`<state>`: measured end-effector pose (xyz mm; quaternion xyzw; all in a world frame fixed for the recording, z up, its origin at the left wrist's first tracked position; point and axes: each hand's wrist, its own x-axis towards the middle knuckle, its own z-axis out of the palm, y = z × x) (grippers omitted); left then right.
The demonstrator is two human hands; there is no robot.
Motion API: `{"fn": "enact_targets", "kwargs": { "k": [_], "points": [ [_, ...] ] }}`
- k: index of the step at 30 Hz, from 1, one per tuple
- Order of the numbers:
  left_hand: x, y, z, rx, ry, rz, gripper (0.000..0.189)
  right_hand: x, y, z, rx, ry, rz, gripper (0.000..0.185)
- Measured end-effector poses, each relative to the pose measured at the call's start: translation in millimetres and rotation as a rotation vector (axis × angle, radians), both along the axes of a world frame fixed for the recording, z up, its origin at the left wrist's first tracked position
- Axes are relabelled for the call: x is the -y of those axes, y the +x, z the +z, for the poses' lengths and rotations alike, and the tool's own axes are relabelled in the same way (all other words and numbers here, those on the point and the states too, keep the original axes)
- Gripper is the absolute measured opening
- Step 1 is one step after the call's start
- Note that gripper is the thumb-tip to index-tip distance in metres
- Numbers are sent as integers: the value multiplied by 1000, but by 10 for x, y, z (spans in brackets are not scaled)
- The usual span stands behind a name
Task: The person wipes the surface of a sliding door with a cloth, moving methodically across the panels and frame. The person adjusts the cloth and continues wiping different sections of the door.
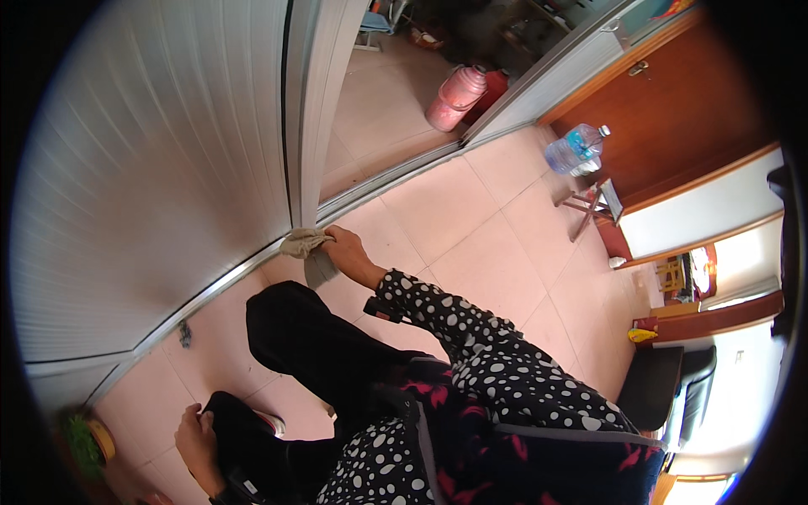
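Observation:
My right hand [351, 254] grips a beige cloth [305, 243] at the lower corner of a white ribbed door panel [170, 158]. Part of the cloth meets the metal frame there, and a greyish flap hangs beneath my fingers. Lower down, my left hand [197, 440] rests by my knee in black trousers [297, 328], fingers loosely bent and holding nothing visible. Along the panel's foot runs a metal bottom rail [208, 291].
Past the sliding-door track [391, 177] stands a pink thermos flask [457, 98]. A large plastic water bottle [574, 150] and a folding stool [592, 205] are near the brown door [675, 107]. A potted plant [82, 442] sits lower left. A small dark object [185, 333] lies on the tiles.

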<state>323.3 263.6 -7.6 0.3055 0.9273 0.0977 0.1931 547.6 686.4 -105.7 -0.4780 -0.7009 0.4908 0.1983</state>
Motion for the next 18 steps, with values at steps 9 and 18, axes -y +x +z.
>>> {"fn": "enact_targets", "kwargs": {
  "k": [9,18],
  "points": [
    [-46,-251,69,-19,101,-139,25,193,-663,938,-303,-23,64,30],
    [-141,-92,166,96,379,-64,27,659,-489,1565,-572,-285,293,24]
  ]
}}
